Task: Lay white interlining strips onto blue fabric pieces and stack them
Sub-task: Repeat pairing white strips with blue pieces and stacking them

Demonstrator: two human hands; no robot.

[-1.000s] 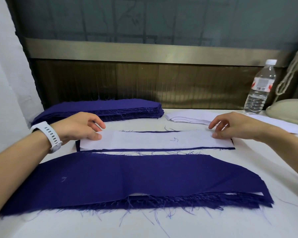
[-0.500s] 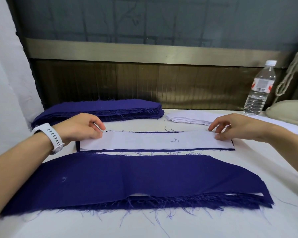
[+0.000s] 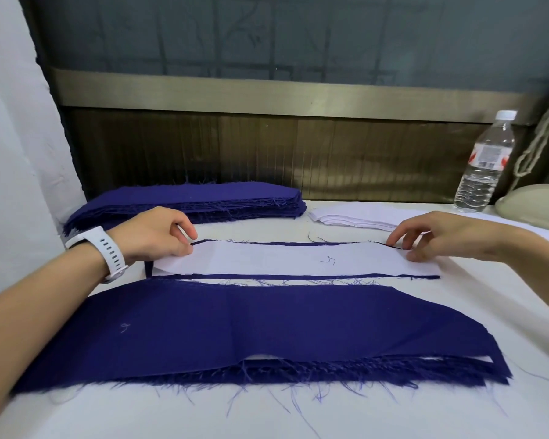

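A white interlining strip (image 3: 282, 259) lies on a narrow blue fabric piece (image 3: 298, 276) in the middle of the table; only thin blue edges show around it. My left hand (image 3: 154, 234) pinches the strip's left end together with the blue edge. My right hand (image 3: 425, 236) pinches the right end with curled fingers. In front lies a stack of wide blue pieces (image 3: 251, 331) with frayed edges and white showing at its front. A pile of blue pieces (image 3: 203, 198) sits at the back left, and a pile of white strips (image 3: 355, 215) at the back right.
A water bottle (image 3: 485, 163) stands at the back right beside a beige rounded object (image 3: 536, 201) with a cord. A wooden panel wall runs behind the table. A white cloth covers the table (image 3: 393, 413).
Both hands have shifted slightly from pressing the strip's ends to pinching them at the far edge. The strip and blue piece stay in place.
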